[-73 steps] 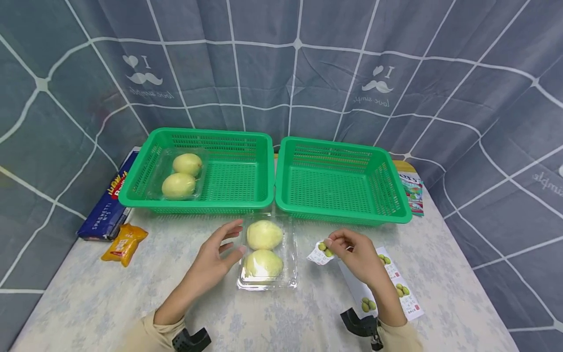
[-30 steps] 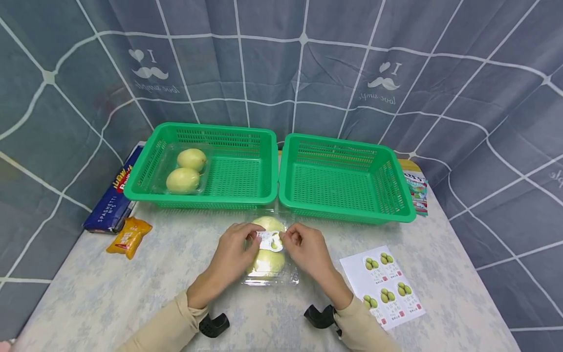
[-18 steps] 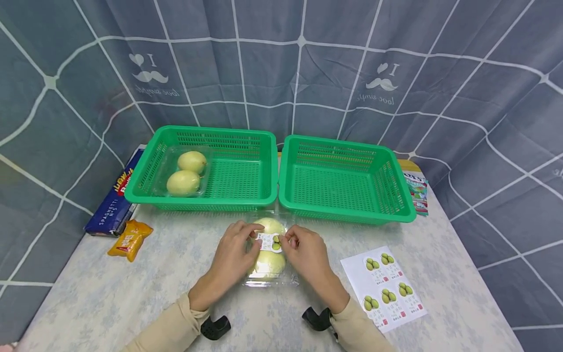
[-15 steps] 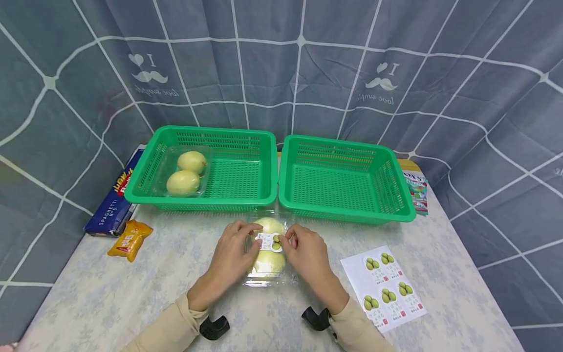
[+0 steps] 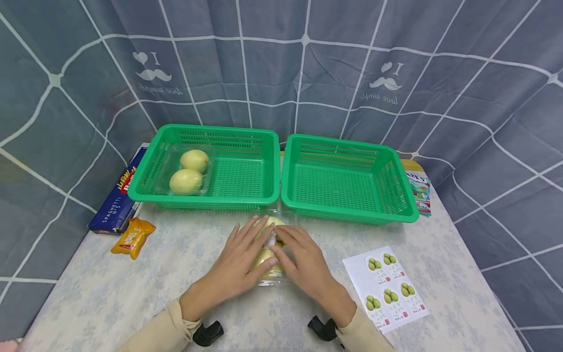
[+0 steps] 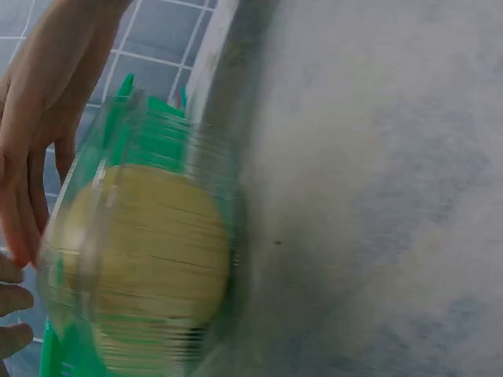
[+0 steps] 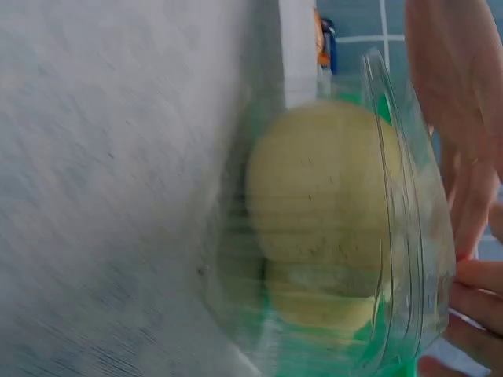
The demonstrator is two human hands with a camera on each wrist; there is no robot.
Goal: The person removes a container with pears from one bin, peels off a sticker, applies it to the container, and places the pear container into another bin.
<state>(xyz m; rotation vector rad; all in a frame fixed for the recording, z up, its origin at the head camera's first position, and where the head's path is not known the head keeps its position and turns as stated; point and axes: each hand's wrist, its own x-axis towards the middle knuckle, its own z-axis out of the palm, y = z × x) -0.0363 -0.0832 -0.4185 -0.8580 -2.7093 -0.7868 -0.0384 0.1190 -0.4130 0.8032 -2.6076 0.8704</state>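
Clear fruit box (image 5: 269, 274) sits on the table (image 5: 132, 293) just in front of the gap between the two green baskets, holding two pale yellow fruits (image 5: 264, 256). Left hand (image 5: 239, 264) lies flat on the box's left half, fingers straight and pressing down on the lid, not curled round anything. Right hand (image 5: 303, 261) lies flat on the box's right half, fingers straight too, fingertips meeting the left hand's over the lid's middle. A bit of white label (image 5: 273, 239) shows between the fingertips on top of the box, mostly hidden. Left wrist view is blurred: box (image 6: 134, 259) with a fruit inside, straight fingers (image 6: 31, 196) on its far side. Right wrist view also blurred: box (image 7: 393, 236) with fruit, fingers (image 7: 460, 196) against the lid. Left basket (image 5: 206, 198) is just behind and left of the box and holds another clear box with two fruits (image 5: 186, 173) in its left part. Right basket (image 5: 347, 210) is just behind and right of the box, touching the left basket's side. Sticker sheet (image 5: 387, 288) with fruit pictures lies right of the box, near the right wrist. Spaghetti pack (image 5: 116, 198) and orange packet (image 5: 132, 237) lie well left of the box, beside the left basket. A colourful packet (image 5: 420, 193) pokes out behind the right basket's right rim.
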